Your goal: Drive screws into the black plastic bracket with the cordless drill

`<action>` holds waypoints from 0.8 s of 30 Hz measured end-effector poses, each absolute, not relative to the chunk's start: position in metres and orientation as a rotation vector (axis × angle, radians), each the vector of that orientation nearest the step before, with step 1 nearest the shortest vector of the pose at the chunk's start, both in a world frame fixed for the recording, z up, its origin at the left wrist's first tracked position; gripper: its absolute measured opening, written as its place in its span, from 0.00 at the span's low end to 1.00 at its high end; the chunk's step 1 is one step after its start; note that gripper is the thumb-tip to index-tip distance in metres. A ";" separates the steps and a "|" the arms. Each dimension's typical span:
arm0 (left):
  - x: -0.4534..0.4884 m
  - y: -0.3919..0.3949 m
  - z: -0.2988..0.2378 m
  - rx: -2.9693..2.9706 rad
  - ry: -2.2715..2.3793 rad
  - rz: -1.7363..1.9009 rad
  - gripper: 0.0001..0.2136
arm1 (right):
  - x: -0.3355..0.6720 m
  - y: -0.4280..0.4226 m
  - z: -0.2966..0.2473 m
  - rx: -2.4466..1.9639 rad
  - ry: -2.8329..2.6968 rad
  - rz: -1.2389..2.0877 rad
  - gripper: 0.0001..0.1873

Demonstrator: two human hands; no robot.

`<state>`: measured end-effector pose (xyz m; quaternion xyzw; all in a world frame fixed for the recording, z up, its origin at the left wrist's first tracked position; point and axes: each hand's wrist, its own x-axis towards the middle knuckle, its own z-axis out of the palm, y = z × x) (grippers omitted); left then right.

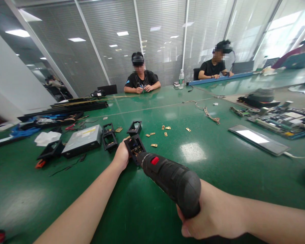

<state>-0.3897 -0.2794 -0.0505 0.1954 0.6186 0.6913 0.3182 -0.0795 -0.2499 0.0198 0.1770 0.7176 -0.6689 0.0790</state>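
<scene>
The step in hand looks like driving or drilling inside a black housing (139, 140), held above the middle of the green table (104, 217). The left hand (122, 155) grips the housing's side, its fingers partly hidden; the right hand (207, 210) is wrapped round a power drill (170, 178), nose at the housing's opening. The bit's contact is hidden, so the move calls for a steady housing and a straight drill. Just beyond lie loose brass plates (154, 145) and another black frame (134, 127). Toward the table's left edge, a silver drive (83, 137) crowds the left hand's side; toward the right edge, a phone (259, 139) lies well apart.
</scene>
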 end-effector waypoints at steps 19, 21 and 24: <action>-0.391 -0.279 -0.052 0.525 1.619 1.825 0.15 | -0.081 -0.250 0.021 0.566 2.152 -1.941 0.12; -0.392 -0.279 -0.053 0.533 1.611 1.816 0.14 | -0.081 -0.250 0.021 0.575 2.150 -1.949 0.12; -0.392 -0.279 -0.053 0.549 1.599 1.806 0.14 | -0.080 -0.250 0.021 0.554 2.152 -1.971 0.12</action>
